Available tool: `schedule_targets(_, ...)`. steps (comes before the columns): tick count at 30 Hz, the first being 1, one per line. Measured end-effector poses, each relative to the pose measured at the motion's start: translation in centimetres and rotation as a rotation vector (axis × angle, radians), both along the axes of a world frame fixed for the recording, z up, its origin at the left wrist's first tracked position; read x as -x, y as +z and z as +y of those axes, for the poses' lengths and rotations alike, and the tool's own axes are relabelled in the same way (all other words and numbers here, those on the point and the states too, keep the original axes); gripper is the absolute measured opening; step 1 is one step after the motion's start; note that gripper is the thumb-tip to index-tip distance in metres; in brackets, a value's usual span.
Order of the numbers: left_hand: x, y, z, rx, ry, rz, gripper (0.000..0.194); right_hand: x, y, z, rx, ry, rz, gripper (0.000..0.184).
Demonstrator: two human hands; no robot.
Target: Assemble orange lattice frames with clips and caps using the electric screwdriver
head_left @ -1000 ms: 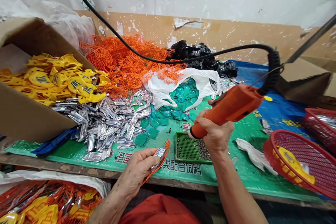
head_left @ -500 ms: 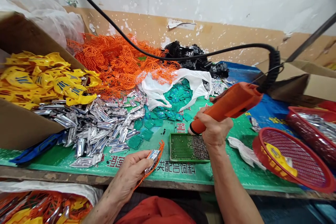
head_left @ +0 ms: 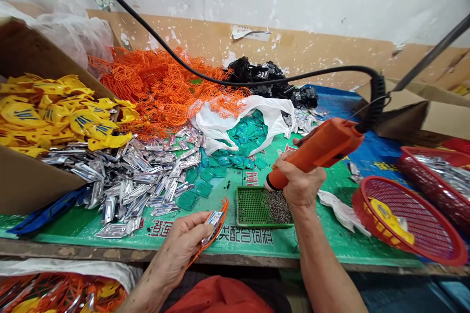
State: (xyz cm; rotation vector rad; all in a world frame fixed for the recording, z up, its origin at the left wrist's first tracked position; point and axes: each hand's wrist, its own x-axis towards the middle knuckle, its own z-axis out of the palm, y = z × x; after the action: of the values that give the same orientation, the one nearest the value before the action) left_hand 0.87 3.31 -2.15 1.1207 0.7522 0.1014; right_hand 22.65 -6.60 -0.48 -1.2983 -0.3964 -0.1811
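Orange tool clenched, silver piece pinched

Orange corded tool (head_left: 316, 154) clenched in the right hand (head_left: 303, 183), fingers (head_left: 284, 168) wrapped round the grip, nose angled down just above a green perforated tray (head_left: 251, 208) with dark bits (head_left: 279, 207) heaped at one end! Over in the left hand (head_left: 179, 247), fingers (head_left: 194, 225) pinch a silver foil piece (head_left: 213, 225) against a thin orange plastic strip (head_left: 211, 242), right over the counter (head_left: 323, 244). Further out, silver pieces (head_left: 125, 181) pile up beside teal pieces (head_left: 205, 188), an orange lattice heap (head_left: 157, 93) behind, yellow parts (head_left: 62, 117) in a cardboard box (head_left: 29, 181), and a red basket (head_left: 404, 220) off to the right.
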Motion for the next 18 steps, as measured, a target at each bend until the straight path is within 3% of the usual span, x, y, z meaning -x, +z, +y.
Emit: schedule_targets(18,0.26,0.16,-0.35,-0.105,-0.104,0.037,0.035,0.22,0.14,0.13,0.001,-0.004,0.027,0.018)
